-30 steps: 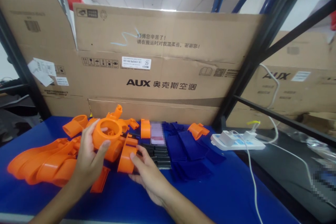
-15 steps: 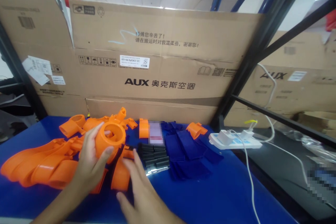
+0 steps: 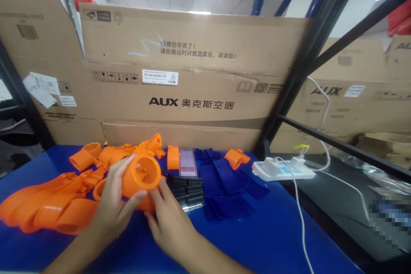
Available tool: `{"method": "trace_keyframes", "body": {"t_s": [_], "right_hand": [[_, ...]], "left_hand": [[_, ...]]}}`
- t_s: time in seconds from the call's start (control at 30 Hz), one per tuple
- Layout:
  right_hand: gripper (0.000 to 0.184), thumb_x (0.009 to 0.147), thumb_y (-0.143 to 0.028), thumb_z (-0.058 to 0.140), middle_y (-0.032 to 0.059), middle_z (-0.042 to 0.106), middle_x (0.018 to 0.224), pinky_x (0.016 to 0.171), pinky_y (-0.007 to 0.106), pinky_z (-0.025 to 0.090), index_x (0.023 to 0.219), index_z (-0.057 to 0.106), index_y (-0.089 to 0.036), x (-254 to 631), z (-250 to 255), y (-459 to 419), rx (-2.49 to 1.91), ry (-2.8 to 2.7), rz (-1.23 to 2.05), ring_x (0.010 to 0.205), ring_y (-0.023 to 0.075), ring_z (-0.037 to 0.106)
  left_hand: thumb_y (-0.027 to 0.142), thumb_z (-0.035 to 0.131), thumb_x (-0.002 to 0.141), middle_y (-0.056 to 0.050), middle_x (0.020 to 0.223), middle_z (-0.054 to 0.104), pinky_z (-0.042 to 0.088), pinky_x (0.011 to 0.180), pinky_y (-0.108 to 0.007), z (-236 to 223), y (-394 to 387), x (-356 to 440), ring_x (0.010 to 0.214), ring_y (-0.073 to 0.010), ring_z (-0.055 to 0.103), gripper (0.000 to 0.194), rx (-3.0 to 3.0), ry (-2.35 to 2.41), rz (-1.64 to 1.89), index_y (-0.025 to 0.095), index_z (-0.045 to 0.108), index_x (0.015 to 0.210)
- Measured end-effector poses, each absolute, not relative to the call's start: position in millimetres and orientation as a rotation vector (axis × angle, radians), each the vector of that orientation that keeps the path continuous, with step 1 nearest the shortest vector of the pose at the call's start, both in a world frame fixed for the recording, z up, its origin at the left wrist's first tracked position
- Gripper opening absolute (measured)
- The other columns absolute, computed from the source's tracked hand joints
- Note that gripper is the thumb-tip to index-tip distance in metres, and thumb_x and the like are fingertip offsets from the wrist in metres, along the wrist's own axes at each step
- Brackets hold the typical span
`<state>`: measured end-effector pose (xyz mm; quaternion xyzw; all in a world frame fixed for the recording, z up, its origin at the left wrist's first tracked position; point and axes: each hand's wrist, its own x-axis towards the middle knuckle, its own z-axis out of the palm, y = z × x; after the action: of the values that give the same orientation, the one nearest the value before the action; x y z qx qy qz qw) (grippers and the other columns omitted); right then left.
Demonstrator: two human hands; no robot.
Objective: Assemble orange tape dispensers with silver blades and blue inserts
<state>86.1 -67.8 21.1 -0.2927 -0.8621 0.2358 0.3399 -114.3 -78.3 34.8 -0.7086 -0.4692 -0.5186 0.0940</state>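
Note:
My left hand [image 3: 117, 199] grips an orange plastic tube-like part [image 3: 146, 172] whose round opening faces me. The thumb presses along its lower edge and the fingers go round its far side. Close against its lower right is my right hand [image 3: 171, 218], with its thumb and fingers bent around a second orange piece [image 3: 145, 204] just beneath the ring. The fingertips are partly hidden there, and I cannot tell whether the two orange pieces are joined. Several more orange parts [image 3: 48, 205] lie to the left of my left hand and behind it.
On the blue tabletop [image 3: 257, 239] are black strips [image 3: 189, 190], dark blue fabric pieces [image 3: 231, 180], a single orange part [image 3: 236, 158] and a blurred pale packet [image 3: 188, 162]. A white power strip [image 3: 289, 173] with cables sits right. A cardboard sheet [image 3: 192, 81] stands behind.
My right hand has moved in from open to close its fingers on the lower orange piece. My left hand has carried the ring slightly right. The view has shifted a little.

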Motion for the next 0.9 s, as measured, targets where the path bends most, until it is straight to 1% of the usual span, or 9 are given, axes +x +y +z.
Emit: {"method": "trace_keyframes", "body": {"t_s": [0.17,0.23,0.3,0.4,0.5,0.63,0.73,0.83,0.9], "right_hand": [[0.057,0.085,-0.005,0.053,0.0108,0.06,0.141,0.117,0.048,0.044,0.139,0.058,-0.024,108.6,33.9,-59.0,-0.706,-1.926,0.746,0.135,0.0272,0.054],[0.042,0.091,-0.012,0.051,0.0095,0.068,0.126,0.105,0.043,0.052,0.13,0.06,-0.024,121.6,41.6,-51.7,-0.755,-1.677,0.869,0.117,0.0237,0.065],[0.041,0.098,-0.028,0.053,0.0078,0.07,0.115,0.084,0.035,0.058,0.139,0.05,-0.025,133.9,52.4,-41.5,-0.755,-1.489,1.054,0.097,0.0201,0.069],[0.049,0.097,-0.046,0.059,0.0022,0.07,0.092,0.049,0.023,0.045,0.14,0.049,-0.026,148.7,68.3,-22.7,-0.815,-1.406,1.286,0.061,0.0135,0.06],[0.039,0.093,-0.05,0.063,-0.0029,0.063,0.073,0.042,0.02,0.032,0.121,0.06,-0.022,161.0,75.1,-2.2,-0.882,-1.337,1.247,0.048,0.01,0.048],[0.037,0.091,-0.054,0.062,-0.0029,0.061,0.066,0.043,0.021,0.031,0.1,0.062,-0.019,176.9,69.1,22.4,-0.856,-1.278,1.161,0.045,0.0098,0.045],[0.038,0.091,-0.056,0.061,-0.002,0.063,0.065,0.046,0.022,0.034,0.095,0.063,-0.019,185.2,61.2,33.8,-0.879,-1.283,1.077,0.048,0.0112,0.047],[0.041,0.094,-0.058,0.057,-0.0005,0.065,0.068,0.059,0.026,0.046,0.089,0.067,-0.019,188.9,56.1,38.5,-0.941,-1.368,0.96,0.061,0.016,0.057],[0.048,0.098,-0.061,0.05,0.0018,0.069,0.074,0.073,0.031,0.05,0.087,0.07,-0.019,190.6,55.1,39.2,-0.948,-1.465,0.93,0.073,0.0194,0.062]], "left_hand": [[0.056,0.064,0.092,-0.016,0.149,0.05,0.04,0.114,-0.055,33.6,-79.4,-110.4,0.136,-0.0376,0.05,0.079,-2.179,-1.272,-1.435,0.026,0.034,0.159],[0.058,0.067,0.09,-0.017,0.151,0.05,0.042,0.113,-0.055,31.9,-82.1,-103.6,0.136,-0.0385,0.051,0.085,-2.265,-1.234,-1.369,0.026,0.031,0.16],[0.055,0.07,0.088,-0.018,0.153,0.049,0.044,0.112,-0.055,29.9,-84.1,-91.4,0.137,-0.0393,0.051,0.09,-2.386,-1.228,-1.281,0.026,0.027,0.162],[0.049,0.075,0.087,-0.017,0.153,0.052,0.047,0.111,-0.056,26.8,-82.2,-65.9,0.137,-0.0394,0.053,0.094,-2.593,-1.142,-1.15,0.031,0.022,0.163],[0.045,0.076,0.087,-0.014,0.156,0.052,0.042,0.115,-0.059,25.2,-73.5,-37.4,0.141,-0.038,0.05,0.094,-2.774,-1.037,-1.185,0.036,0.022,0.163],[0.058,0.068,0.09,-0.012,0.171,0.028,0.031,0.123,-0.056,27.0,-52.3,5.2,0.154,-0.0357,0.03,0.092,-2.763,-1.367,-1.976,0.033,0.021,0.165],[0.056,0.059,0.097,-0.009,0.161,0.047,0.044,0.113,-0.041,29.5,-31.1,37.0,0.145,-0.0288,0.047,0.058,-2.437,-1.782,-2.863,0.031,0.053,0.149],[0.052,0.075,0.086,-0.01,0.119,0.076,0.057,0.081,-0.03,30.7,-13.7,54.9,0.1,-0.0239,0.074,0.041,-2.238,-1.982,-3.318,0.022,0.073,0.115],[0.05,0.078,0.083,-0.005,0.09,0.077,0.052,0.062,-0.025,31.4,-6.6,55.6,0.07,-0.0162,0.07,0.034,-2.192,-2.001,-3.412,0.019,0.073,0.095]]}}
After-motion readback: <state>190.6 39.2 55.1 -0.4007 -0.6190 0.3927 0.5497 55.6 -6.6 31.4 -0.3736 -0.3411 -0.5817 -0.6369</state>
